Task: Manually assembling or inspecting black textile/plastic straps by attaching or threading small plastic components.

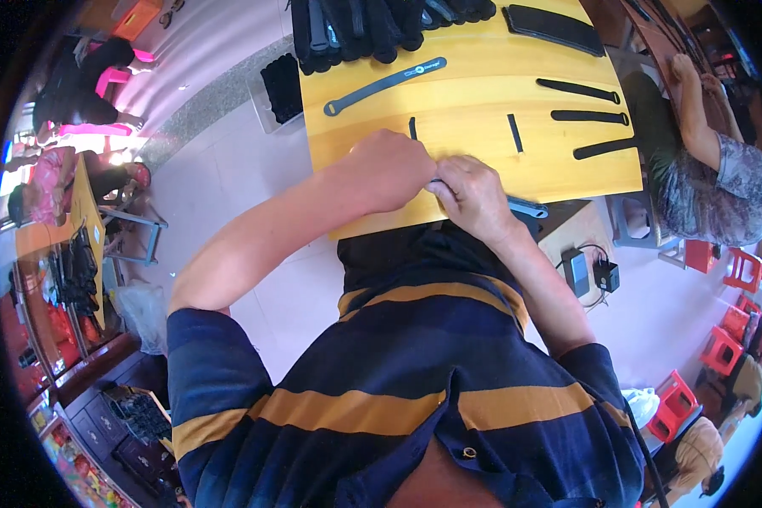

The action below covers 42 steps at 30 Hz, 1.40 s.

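Note:
My left hand [394,172] and my right hand [476,196] meet above the front part of a yellow wooden table [474,89]. Both have their fingers closed and pressed together. A small dark bit [435,180] shows between them; the rest of it is hidden by the fingers. Just beyond the hands lie two short black strips [515,133]. A grey fastening strap [385,85] with a slotted end lies at the far left. On the right are several black straps [588,116]. Beside my right wrist, bluish-grey straps [527,207] lie at the table edge.
A pile of black straps [372,30] and a stacked black bundle [554,30] stand at the far edge. A bin of black pieces [281,89] is at left. Below right, adapters with cables [576,271] rest on a lower surface. Another person [711,169] works at right.

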### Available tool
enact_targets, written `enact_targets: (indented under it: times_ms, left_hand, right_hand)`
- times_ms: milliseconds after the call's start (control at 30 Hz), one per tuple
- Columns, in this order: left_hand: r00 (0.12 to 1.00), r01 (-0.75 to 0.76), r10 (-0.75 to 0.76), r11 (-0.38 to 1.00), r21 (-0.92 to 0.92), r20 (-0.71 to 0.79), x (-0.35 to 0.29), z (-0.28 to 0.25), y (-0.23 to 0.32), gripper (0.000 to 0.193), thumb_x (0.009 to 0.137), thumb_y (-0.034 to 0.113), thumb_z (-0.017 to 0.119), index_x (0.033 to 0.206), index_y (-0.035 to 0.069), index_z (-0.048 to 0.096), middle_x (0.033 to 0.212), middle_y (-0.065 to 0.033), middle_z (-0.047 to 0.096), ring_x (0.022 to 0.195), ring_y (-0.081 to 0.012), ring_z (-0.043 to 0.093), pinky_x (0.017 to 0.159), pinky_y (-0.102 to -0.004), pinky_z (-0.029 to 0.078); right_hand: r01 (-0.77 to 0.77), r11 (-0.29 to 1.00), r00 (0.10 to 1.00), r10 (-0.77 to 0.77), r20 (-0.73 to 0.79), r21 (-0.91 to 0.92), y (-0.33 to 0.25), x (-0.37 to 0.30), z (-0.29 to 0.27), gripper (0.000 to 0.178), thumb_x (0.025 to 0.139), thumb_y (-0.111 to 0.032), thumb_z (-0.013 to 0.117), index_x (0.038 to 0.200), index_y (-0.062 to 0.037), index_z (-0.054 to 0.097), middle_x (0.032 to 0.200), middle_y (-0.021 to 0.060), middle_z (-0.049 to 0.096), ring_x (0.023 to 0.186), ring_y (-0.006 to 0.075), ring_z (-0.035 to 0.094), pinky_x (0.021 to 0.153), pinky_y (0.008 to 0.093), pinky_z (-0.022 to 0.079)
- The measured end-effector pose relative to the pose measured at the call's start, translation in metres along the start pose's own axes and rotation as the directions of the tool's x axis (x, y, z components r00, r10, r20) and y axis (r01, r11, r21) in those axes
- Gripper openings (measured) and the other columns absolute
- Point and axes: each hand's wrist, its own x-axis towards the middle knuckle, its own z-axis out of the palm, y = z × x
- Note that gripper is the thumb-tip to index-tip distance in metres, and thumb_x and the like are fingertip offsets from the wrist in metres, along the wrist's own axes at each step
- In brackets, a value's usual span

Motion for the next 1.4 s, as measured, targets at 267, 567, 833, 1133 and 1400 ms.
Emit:
enact_targets:
  times_ms: [267, 567, 833, 1133, 1400]
  left_hand:
    - [0.996, 0.073, -0.073, 0.997, 0.01, -0.042, -0.01, 0.017, 0.002, 0.012, 0.081, 0.009, 0.065, 0.09, 0.008, 0.073, 0.086, -0.0165, 0.072, 0.085, -0.036, 0.073, 0.072, -0.0494, 0.057]
    - [0.891, 0.179, -0.179, 0.983, -0.041, -0.417, -0.038, 0.028, 0.024, 0.012, 0.09, 0.013, 0.058, 0.086, 0.007, 0.067, 0.08, -0.0134, 0.069, 0.079, -0.033, 0.071, 0.07, -0.0483, 0.056]
    - [0.817, 0.162, -0.187, 0.982, -0.095, -0.545, -0.048, 0.039, 0.051, 0.006, 0.088, 0.013, 0.06, 0.086, 0.008, 0.064, 0.075, -0.0096, 0.065, 0.074, -0.0304, 0.07, 0.064, -0.0445, 0.055]
    - [0.69, 0.162, -0.202, 0.979, -0.123, -0.695, -0.043, 0.052, 0.073, 0.004, 0.087, 0.011, 0.062, 0.085, 0.009, 0.059, 0.074, -0.0081, 0.059, 0.07, -0.0278, 0.066, 0.06, -0.0422, 0.054]
    - [0.705, 0.118, -0.267, 0.958, -0.263, -0.657, -0.03, 0.049, 0.057, 0.007, 0.092, 0.012, 0.061, 0.089, 0.007, 0.063, 0.074, -0.0112, 0.063, 0.069, -0.0299, 0.067, 0.059, -0.0433, 0.052]
  right_hand:
    - [0.006, 0.999, 0.999, -0.004, -0.042, 0.046, -0.002, -0.002, 0.001, 0.013, 0.084, -0.007, 0.071, 0.092, -0.0033, 0.062, 0.086, 0.0157, 0.065, 0.085, 0.0383, 0.065, 0.078, 0.0477, 0.053]
    - [-0.308, 0.936, 0.95, 0.292, 0.113, 0.169, -0.031, -0.007, -0.022, 0.024, 0.099, -0.02, 0.061, 0.114, -0.0013, 0.067, 0.094, 0.0201, 0.07, 0.09, 0.0428, 0.067, 0.079, 0.0475, 0.054]
    - [-0.493, 0.735, 0.86, 0.494, 0.131, 0.465, -0.045, -0.026, -0.014, 0.025, 0.107, -0.021, 0.051, 0.104, -0.0008, 0.065, 0.076, 0.0108, 0.066, 0.066, 0.0203, 0.066, 0.064, 0.0339, 0.053]
    - [-0.452, 0.401, 0.801, 0.575, 0.166, 0.797, -0.033, -0.032, -0.005, 0.036, 0.11, -0.028, 0.044, 0.099, -0.0014, 0.065, 0.073, 0.0023, 0.062, 0.062, 0.0105, 0.057, 0.059, 0.0257, 0.047]
    - [-0.358, 0.525, 0.859, 0.509, 0.052, 0.772, -0.027, -0.03, -0.011, 0.039, 0.111, -0.029, 0.041, 0.101, -0.0004, 0.066, 0.074, 0.003, 0.061, 0.065, 0.011, 0.057, 0.063, 0.0259, 0.048]
